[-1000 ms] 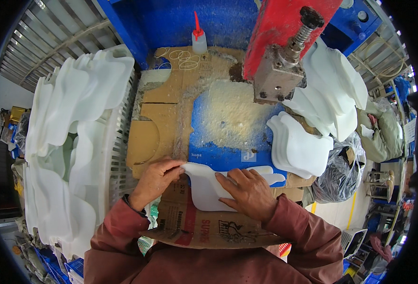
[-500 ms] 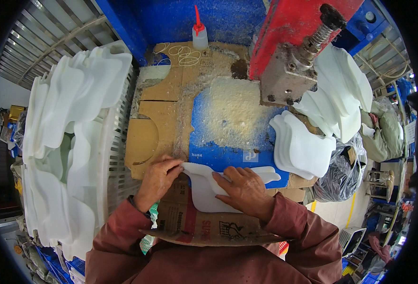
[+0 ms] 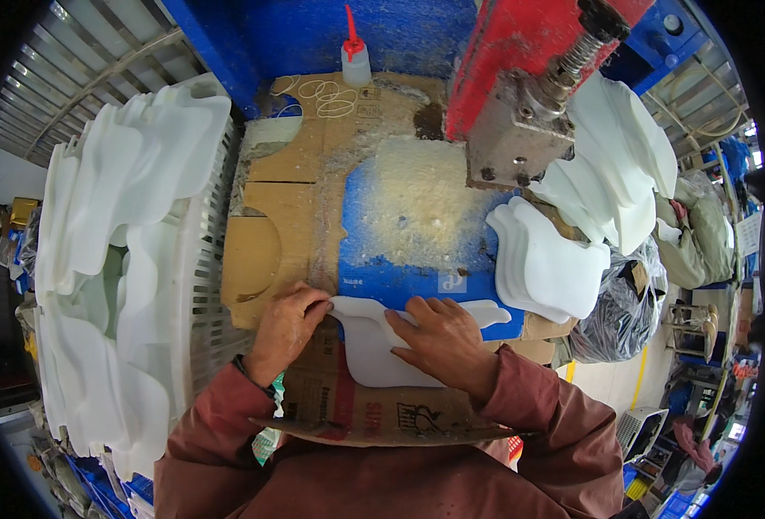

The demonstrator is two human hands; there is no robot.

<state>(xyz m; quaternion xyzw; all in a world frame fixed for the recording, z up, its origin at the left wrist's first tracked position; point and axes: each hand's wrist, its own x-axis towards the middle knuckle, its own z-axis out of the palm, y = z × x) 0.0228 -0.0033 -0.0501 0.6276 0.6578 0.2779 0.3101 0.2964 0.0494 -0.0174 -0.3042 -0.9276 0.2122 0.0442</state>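
A white, wavy-edged sheet piece (image 3: 374,350) lies in front of me, across the near edge of the blue board (image 3: 478,284) and the brown cardboard. My left hand (image 3: 286,333) pinches its left tip between thumb and fingers. Laid over the middle of the piece is my right hand (image 3: 441,344), fingers stretched out and thumb apart. The right end of the piece shows beyond my fingers. What lies under my right palm is hidden.
Several white pieces stack up at right (image 3: 556,264), with larger ones behind (image 3: 620,164). A slotted white crate (image 3: 202,294) piled with such pieces stands left. A red machine arm with a metal block (image 3: 521,130) overhangs the dusty board. Behind stands a red-nozzled bottle (image 3: 356,65).
The whole scene has shifted slightly left in the picture. Both hands keep their places on the white piece, with hardly any visible change in grip.
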